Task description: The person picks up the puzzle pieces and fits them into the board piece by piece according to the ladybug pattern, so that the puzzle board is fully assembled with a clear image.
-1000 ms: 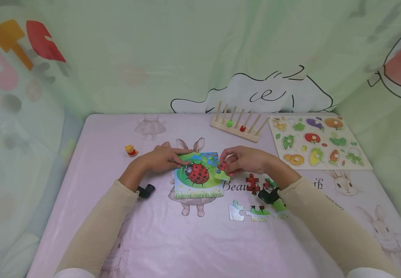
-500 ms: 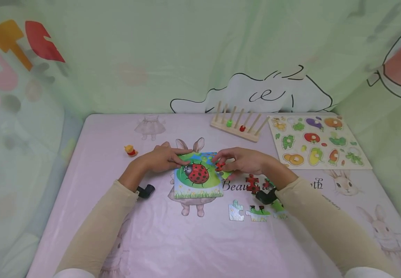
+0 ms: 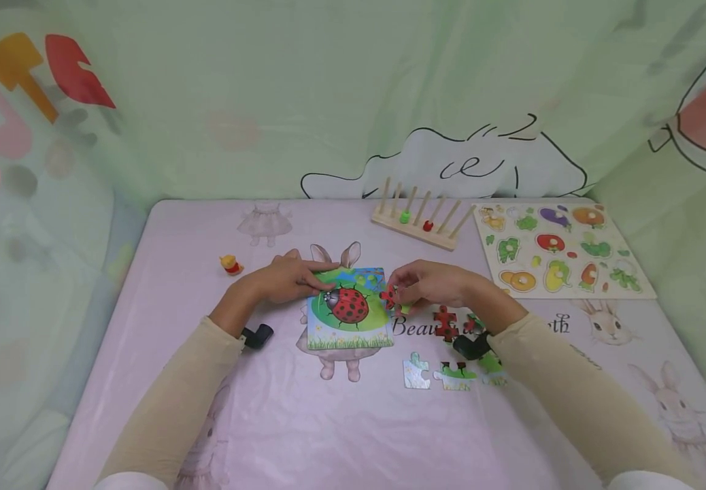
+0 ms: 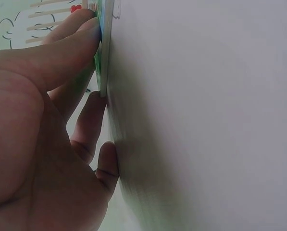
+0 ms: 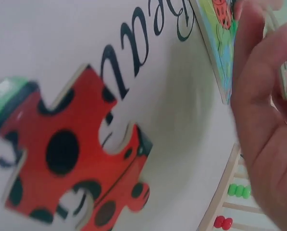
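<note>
A square ladybug picture board (image 3: 328, 335) lies mid-table. My left hand (image 3: 282, 280) rests on its upper left corner with thumb and forefinger extended. In the left wrist view, the thumb (image 4: 61, 60) lies against the board's edge, and the lower fingers touch the table. At the board's right edge, my right hand (image 3: 435, 282) pinches a red and green jigsaw piece (image 3: 388, 297), partly hidden by the fingers. The right wrist view shows this piece nearly edge-on. Below that hand lies a red, black-spotted jigsaw piece (image 5: 37, 137).
Several loose jigsaw pieces lie right of the board, including a pale blue one (image 3: 415, 374) and a green one (image 3: 456, 378). A wooden peg rack (image 3: 414, 228) and a vegetable puzzle board (image 3: 494, 272) stand behind. A small yellow and red figurine (image 3: 230, 265) is at left.
My right hand shifted left over the board's edge, then back right, turning the jigsaw piece in its fingers. The left hand stayed on the board's corner.
</note>
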The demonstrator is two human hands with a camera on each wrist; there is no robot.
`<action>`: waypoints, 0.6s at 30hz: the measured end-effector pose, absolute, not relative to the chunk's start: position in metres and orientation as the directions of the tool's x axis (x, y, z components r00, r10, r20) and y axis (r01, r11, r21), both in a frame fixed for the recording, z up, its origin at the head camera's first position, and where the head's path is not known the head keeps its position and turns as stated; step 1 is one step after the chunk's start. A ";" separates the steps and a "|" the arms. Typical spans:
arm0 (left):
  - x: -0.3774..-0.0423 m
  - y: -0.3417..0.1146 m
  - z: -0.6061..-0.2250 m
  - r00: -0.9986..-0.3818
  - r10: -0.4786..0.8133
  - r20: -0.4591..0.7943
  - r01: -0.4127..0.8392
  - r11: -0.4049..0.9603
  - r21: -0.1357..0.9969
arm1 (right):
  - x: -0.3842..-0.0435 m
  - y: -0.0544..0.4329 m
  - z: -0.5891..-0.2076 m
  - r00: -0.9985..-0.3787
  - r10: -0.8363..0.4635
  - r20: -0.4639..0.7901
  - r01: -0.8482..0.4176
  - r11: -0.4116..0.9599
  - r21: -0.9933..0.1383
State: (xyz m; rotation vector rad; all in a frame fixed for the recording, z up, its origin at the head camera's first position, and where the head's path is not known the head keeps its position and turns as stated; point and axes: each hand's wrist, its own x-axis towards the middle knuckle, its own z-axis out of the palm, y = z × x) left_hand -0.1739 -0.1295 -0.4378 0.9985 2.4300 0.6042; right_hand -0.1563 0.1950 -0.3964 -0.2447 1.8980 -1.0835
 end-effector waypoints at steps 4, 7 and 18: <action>-0.174 -0.130 -0.437 -0.642 0.731 -0.232 0.532 0.643 0.551 | -0.156 0.201 -0.397 -0.600 -0.511 -0.616 0.174 0.668 -0.723; -0.174 -0.130 -0.437 -0.644 0.727 -0.238 0.524 0.646 0.555 | -0.156 0.204 -0.399 -0.623 -0.486 -0.613 0.140 0.701 -0.699; -0.174 -0.129 -0.437 -0.646 0.724 -0.241 0.513 0.646 0.565 | -0.155 0.208 -0.404 -0.641 -0.471 -0.606 0.162 0.688 -0.707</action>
